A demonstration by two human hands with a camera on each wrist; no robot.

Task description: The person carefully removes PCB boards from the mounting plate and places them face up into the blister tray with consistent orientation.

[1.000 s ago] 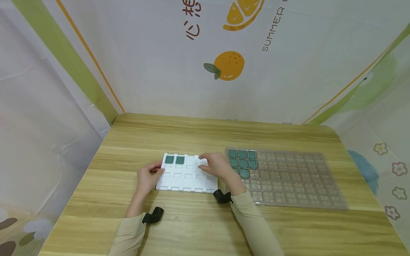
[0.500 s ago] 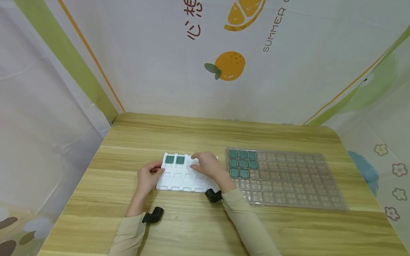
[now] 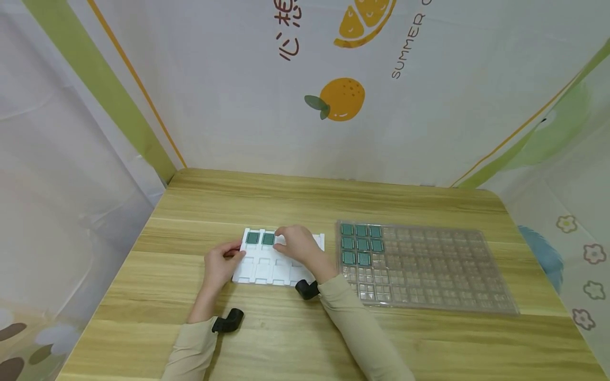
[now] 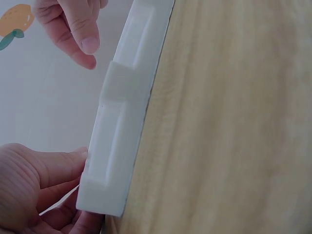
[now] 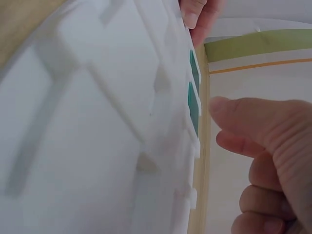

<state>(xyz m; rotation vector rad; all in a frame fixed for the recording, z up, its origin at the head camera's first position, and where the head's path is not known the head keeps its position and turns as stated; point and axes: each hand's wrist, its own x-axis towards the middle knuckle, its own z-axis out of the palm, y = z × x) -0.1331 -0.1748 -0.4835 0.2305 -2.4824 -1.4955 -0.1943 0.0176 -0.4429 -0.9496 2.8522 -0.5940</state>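
A white plastic tray (image 3: 281, 270) with shallow pockets lies on the table. My left hand (image 3: 220, 268) grips its left edge, thumb on top and fingers at the side, as the left wrist view shows. Two green square chips (image 3: 252, 238) sit side by side in the tray's far-left pockets. My right hand (image 3: 301, 246) hovers over the tray's far row, just right of the second chip (image 3: 268, 239). Its thumb (image 5: 243, 114) and forefinger are parted with nothing between them, and the other fingers are loosely curled.
Right of the white tray lies a large clear plastic tray (image 3: 443, 270), with several green chips (image 3: 362, 244) in its far-left pockets. Black wrist cameras (image 3: 229, 320) stick out from both sleeves. A printed cloth (image 3: 238, 106) hangs behind the wooden table (image 3: 267, 344).
My right hand has moved left across the white tray, from its right part to beside the second chip. The left hand and both trays have stayed in place.
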